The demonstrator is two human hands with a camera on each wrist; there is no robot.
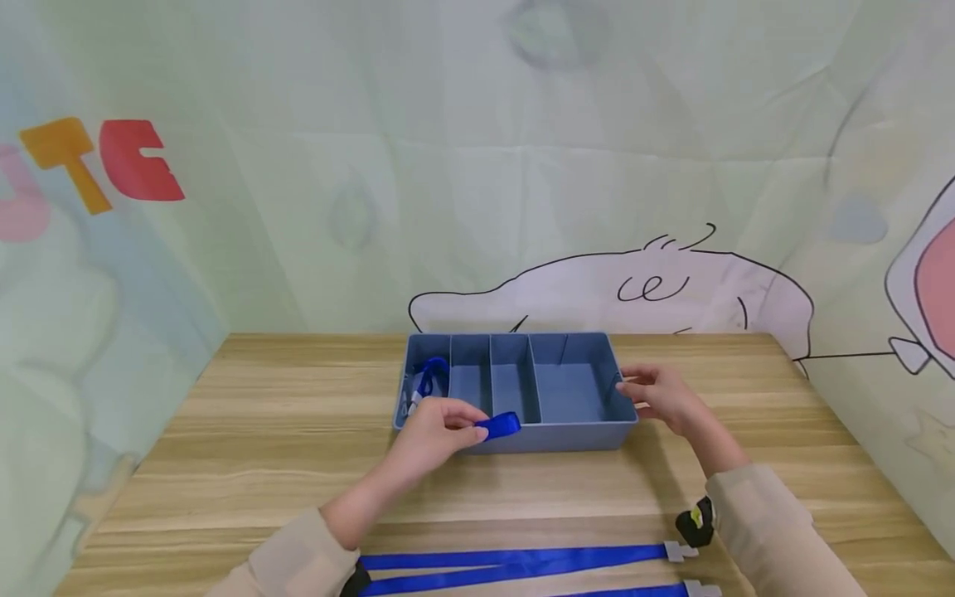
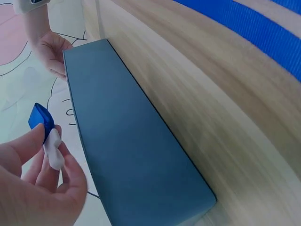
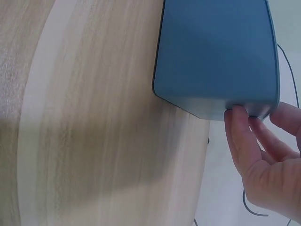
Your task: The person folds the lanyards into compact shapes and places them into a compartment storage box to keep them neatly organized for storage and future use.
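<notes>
Blue lanyards [image 1: 515, 565], pale clips [image 1: 679, 550] at right: flat on desk [image 1: 261, 473]. Left grip [image 1: 436, 431]: thumb and fingertips pinching folded blue strap [image 1: 507, 424], white piece [image 2: 55, 153] beneath, beside front rim of divided tray [image 1: 555, 438]. Handling advice: keep the fold pinched tight, clear front wall and dividers, brace tray. Right grip [image 1: 662, 398]: loosely closed over tray's right-hand rim. Leftmost compartment: one coiled lanyard [image 1: 433, 369]. Behind: cartoon-printed backdrop [image 1: 313, 166].

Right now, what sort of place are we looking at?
Probably a small tabletop work or filming corner, though I can't tell what building it's in: a creased cartoon backdrop hangs behind a wood-grain table holding a divided box.
</notes>
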